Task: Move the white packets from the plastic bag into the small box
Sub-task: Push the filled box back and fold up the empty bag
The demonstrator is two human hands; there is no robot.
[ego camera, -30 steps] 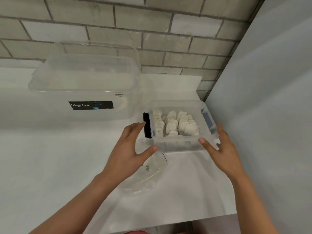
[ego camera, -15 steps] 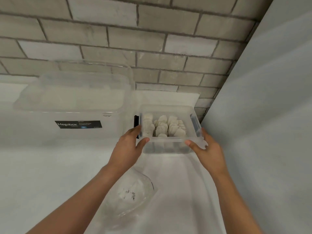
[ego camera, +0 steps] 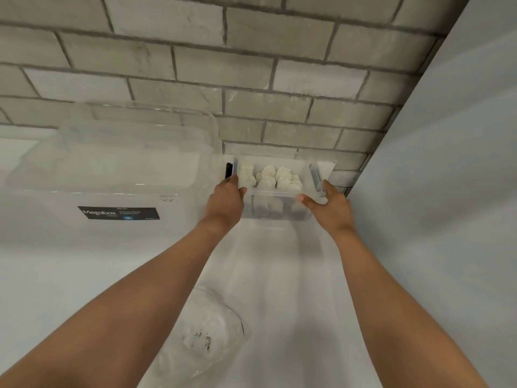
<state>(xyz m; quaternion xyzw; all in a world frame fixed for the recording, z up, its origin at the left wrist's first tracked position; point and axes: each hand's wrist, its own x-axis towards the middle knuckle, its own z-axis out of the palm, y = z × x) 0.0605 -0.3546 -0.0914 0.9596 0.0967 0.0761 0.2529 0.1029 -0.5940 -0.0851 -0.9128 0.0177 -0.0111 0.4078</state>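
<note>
Small box [ego camera: 275,210]: clear plastic, no lid on, at the back of the counter [ego camera: 279,275] close to the brick wall [ego camera: 251,79]. It sits between the big tub [ego camera: 117,175] and the side panel [ego camera: 436,191]. Can't tell if its base is on the counter or just off it.
White packets [ego camera: 270,177]: a good pile inside the small box, standing in rough rows up to about rim height.
Plastic bag [ego camera: 212,326]: lies crumpled on the counter by my L forearm, well apart from the box. Something pale w/ dark specks shows thru it; can't tell if that's a packet or just print.
L hand [ego camera: 225,201]: grasping the box's left end, thumb hooked over the near rim, fingers up by the black clip [ego camera: 229,170].
R hand [ego camera: 331,210]: grasping the right end, thumb on the front wall, fingers up the side by the grey clip [ego camera: 316,177].
Box handling: I'd guess light even when loaded. Walls are stiff but smooth, so prob slippery. Best hold is both ends under the rim lip, as I have it.
Packets handling: look small, soft and light, and should give when pinched. I'd take one at a time by the body and set them in gently.
Bag handling: limp film w/ no shape. I'd pin or lift the mouth w/ one hand and reach in w/ the other.
Risk: an open top w/ packets near the rim means a tilt could spill some.
Progress: looks mostly done, pending a check of the bag.
</note>
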